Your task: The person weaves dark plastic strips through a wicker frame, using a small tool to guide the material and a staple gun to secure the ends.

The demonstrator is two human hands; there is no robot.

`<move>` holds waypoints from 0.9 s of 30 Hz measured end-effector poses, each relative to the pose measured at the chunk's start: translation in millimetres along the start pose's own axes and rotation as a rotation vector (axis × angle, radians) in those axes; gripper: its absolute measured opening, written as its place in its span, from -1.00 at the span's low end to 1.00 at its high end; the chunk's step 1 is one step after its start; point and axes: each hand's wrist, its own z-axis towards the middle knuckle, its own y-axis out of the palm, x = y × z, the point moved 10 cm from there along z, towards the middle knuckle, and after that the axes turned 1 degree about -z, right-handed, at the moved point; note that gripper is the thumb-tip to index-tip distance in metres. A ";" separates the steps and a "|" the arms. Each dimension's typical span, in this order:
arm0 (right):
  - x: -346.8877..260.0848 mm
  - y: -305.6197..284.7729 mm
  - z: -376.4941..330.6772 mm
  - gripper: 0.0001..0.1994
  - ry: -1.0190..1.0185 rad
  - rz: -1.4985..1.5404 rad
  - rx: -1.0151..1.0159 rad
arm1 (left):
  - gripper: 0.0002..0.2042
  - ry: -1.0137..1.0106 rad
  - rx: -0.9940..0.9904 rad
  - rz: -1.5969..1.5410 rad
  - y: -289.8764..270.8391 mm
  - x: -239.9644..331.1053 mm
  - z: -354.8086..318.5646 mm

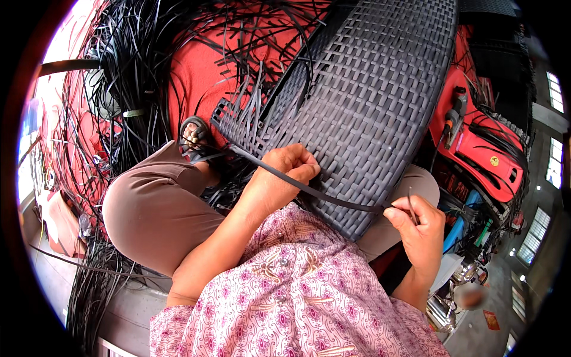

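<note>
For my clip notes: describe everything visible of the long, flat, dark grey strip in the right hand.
The long, flat, dark grey strip looks like flexible plastic. It runs in a shallow curve from near the left edge of the grey woven panel, across the bare left hand, to the bare right hand, which pinches it between thumb and fingers. A short piece seems to stick up past that grip. Whether its far end is woven in cannot be told.

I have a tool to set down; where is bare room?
The broadest free patch is the dark grey woven panel, beyond the bare left hand, though it may slope. A smaller one is the red fabric-like covering, between the thick black strip bundle and tangled loose black strips. Crowded: at right, around the glossy red plastic piece.
</note>
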 end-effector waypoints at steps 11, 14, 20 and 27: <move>4.4 0.6 0.7 -0.83 0.008 0.086 -0.068 | -0.86 0.512 0.362 0.316 -0.4 40.5 -35.0; 5.4 0.8 0.0 -0.83 0.014 0.086 -0.074 | -0.83 0.612 0.396 0.527 10.3 56.8 -51.4; 12.5 -3.9 -5.2 -0.82 0.019 0.164 -0.067 | -0.70 0.582 0.259 0.595 26.9 50.7 -58.9; 9.4 -2.2 -4.0 -0.81 0.044 0.169 -0.093 | -0.65 0.415 0.146 0.472 29.6 38.4 -50.2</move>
